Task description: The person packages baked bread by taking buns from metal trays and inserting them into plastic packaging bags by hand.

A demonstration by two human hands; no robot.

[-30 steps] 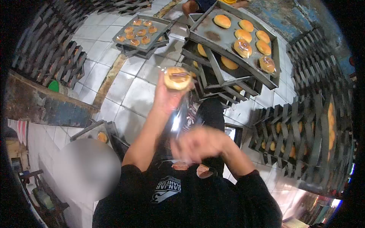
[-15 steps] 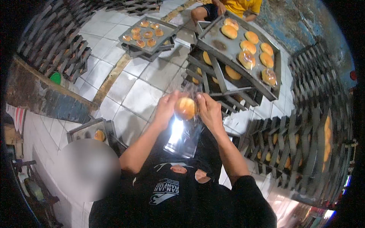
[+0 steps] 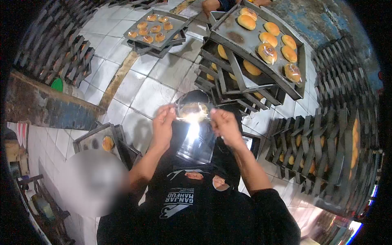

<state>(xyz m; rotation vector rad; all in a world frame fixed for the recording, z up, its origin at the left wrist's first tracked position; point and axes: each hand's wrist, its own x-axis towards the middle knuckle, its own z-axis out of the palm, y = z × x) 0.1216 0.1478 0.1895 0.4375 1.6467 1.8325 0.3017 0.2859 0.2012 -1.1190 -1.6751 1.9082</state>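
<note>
Bun (image 3: 192, 112) shows through a clear bag (image 3: 195, 148) at the centre of the frame, its outline partly lost in glare. The left hand (image 3: 162, 128) and right hand (image 3: 228, 127) pinch the bag's opposite sides. Upper right, trays (image 3: 234, 36) overlap, hiding many buns; the top edge crops another person (image 3: 211, 5).

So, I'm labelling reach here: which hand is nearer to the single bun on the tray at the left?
The left hand. It is to the right of the bun, at the left side of a clear bag; the right hand is farther right, at the bag's other side.
</note>
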